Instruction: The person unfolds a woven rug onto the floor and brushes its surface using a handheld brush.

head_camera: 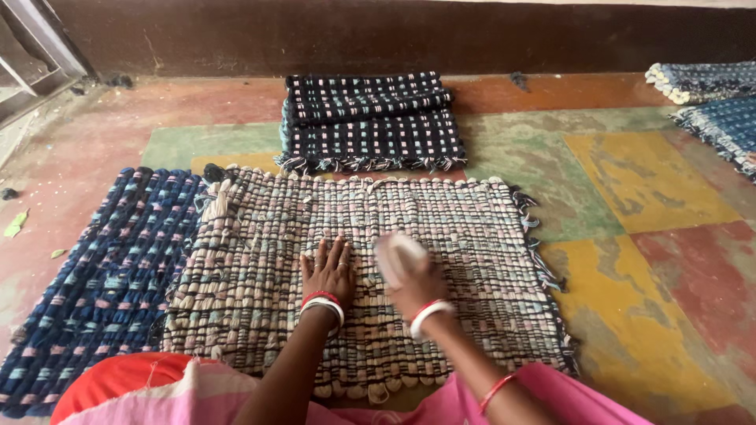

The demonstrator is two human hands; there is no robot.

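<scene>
The left hand [327,271] lay flat, fingers spread wide, pressing on the pale woven mat [441,260] spread on the painted floor [654,260]. The right hand [409,275] was blurred over the same mat, closed around a small pale object [394,253] I could not identify. A blue woven mat [94,283] lay partly under the pale one's left edge; a dark folded mat [366,122] sat just beyond.

Coarse woven cloth rug [441,260], matt; worn painted floor [646,181].
</scene>
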